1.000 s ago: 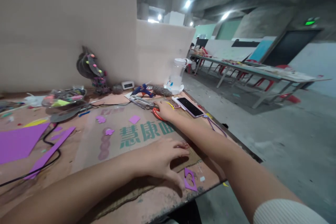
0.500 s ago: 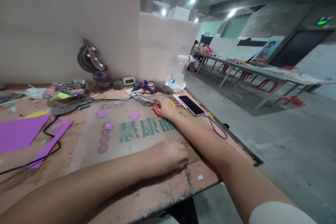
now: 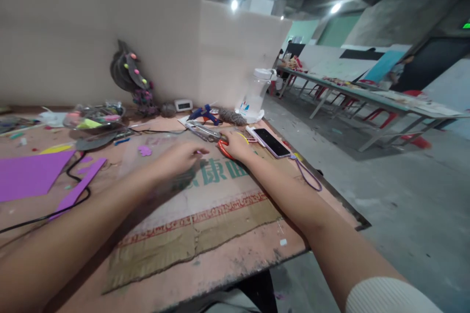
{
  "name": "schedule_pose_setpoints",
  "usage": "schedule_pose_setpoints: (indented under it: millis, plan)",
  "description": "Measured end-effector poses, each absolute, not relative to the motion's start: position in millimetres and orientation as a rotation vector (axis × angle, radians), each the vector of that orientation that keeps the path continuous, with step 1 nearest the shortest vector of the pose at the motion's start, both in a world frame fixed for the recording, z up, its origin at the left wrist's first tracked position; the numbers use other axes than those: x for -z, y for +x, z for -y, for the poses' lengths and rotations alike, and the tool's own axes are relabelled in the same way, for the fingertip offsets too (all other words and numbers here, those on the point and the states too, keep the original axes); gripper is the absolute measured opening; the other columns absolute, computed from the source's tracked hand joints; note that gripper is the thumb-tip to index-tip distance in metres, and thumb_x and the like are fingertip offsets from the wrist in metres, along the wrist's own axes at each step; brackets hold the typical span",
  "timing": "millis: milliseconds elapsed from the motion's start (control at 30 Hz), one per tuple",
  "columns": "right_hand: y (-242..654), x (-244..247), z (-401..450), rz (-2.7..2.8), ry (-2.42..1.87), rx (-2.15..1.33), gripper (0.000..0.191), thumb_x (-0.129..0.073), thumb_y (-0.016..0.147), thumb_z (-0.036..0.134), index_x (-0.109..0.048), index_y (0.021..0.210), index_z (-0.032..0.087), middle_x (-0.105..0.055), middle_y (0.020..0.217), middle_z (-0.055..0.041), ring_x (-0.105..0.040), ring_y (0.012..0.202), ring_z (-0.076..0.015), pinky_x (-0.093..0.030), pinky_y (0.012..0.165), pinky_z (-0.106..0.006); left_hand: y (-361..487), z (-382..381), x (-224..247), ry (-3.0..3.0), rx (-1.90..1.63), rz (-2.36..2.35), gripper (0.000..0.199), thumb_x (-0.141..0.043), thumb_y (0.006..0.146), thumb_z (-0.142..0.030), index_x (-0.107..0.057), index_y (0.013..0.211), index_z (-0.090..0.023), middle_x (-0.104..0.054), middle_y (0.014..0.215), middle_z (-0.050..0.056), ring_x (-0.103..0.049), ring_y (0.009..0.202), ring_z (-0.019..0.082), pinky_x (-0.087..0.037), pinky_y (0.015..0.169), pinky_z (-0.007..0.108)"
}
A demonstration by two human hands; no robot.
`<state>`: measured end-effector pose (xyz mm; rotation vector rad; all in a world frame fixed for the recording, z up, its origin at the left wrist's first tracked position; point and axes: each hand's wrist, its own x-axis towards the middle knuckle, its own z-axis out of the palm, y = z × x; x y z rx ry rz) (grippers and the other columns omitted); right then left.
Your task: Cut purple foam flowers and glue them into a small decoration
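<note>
My left hand (image 3: 181, 156) is over the printed plastic sheet on the table, its fingers closed in a pinch on a small purple piece (image 3: 199, 152). My right hand (image 3: 237, 145) rests farther back, wrapped around the red-orange handles of the scissors (image 3: 224, 147). Their metal blades point back to the left. A purple flower cutout (image 3: 144, 150) lies left of my left hand. The sheet with green characters (image 3: 213, 171) lies on brown cardboard (image 3: 161, 257). My left hand and forearm cover part of the sheet.
Beside my right hand lies a phone (image 3: 272, 143) with a strap. Behind are a blue glue gun (image 3: 205, 114), a clear bottle (image 3: 255, 93) and a small clock (image 3: 183, 105). Purple sheets (image 3: 35, 173), a black cord (image 3: 82, 196) and a bowl of scraps (image 3: 97, 118) are on the left.
My left hand has moved from the front edge of the cardboard back and left, over where a purple diamond lay. My right hand stays on the scissors. The view has shifted slightly.
</note>
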<state>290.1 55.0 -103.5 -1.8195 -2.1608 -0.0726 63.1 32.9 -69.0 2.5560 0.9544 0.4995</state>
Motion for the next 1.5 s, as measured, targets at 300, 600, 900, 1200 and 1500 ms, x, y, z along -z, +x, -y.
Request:
schedule_pose_setpoints:
  millis: [300,600,900,1200,1500]
  plan:
    - [291.8,102.5,-57.9,2.150,-1.840,0.084,0.050,-0.060,0.087,0.044,-0.057,0.129,0.018,-0.066,0.111,-0.0142,-0.061,0.101,-0.0270,-0.045,0.086,-0.034,33.5,-72.7,102.2,2.720,-0.469,-0.977,0.037,-0.055,0.088,-0.030,-0.060,0.123,-0.018,-0.063,0.127,0.012,-0.053,0.118,0.027,-0.040,0.103,0.042]
    - [292.8,105.3,-58.3,2.161,-1.858,0.064,0.048,-0.060,0.088,0.040,-0.055,0.131,0.018,-0.064,0.108,-0.0137,-0.059,0.100,-0.0260,-0.042,0.084,-0.031,35.1,-66.1,98.7,2.709,-0.445,-1.036,0.034,-0.047,0.093,-0.039,-0.063,0.114,-0.018,-0.060,0.111,0.011,-0.052,0.108,0.028,-0.040,0.097,0.043]
    - [295.0,107.8,-60.0,2.155,-1.826,0.080,0.049,-0.063,0.086,0.040,-0.057,0.129,0.017,-0.063,0.103,-0.0123,-0.059,0.097,-0.0247,-0.042,0.081,-0.029,33.9,-69.1,103.3,2.665,-0.425,-0.998,0.033,-0.052,0.090,-0.031,-0.058,0.121,-0.019,-0.060,0.118,0.010,-0.051,0.113,0.025,-0.039,0.100,0.038]
    - [294.6,106.3,-59.2,2.154,-1.827,0.075,0.049,-0.064,0.085,0.040,-0.057,0.128,0.018,-0.064,0.102,-0.0119,-0.059,0.097,-0.0245,-0.042,0.081,-0.030,26.6,-73.3,99.6,2.607,-0.395,-1.094,0.032,-0.066,0.080,-0.043,-0.066,0.097,-0.017,-0.062,0.097,0.009,-0.055,0.098,0.028,-0.044,0.085,0.038]
    - [294.6,105.4,-58.5,2.152,-1.841,0.073,0.047,-0.062,0.087,0.038,-0.056,0.129,0.019,-0.064,0.104,-0.0121,-0.059,0.097,-0.0241,-0.042,0.081,-0.029,30.5,-62.1,98.1,2.511,-0.413,-1.146,0.027,-0.062,0.082,-0.036,-0.063,0.102,-0.017,-0.066,0.098,0.008,-0.060,0.092,0.024,-0.046,0.079,0.034]
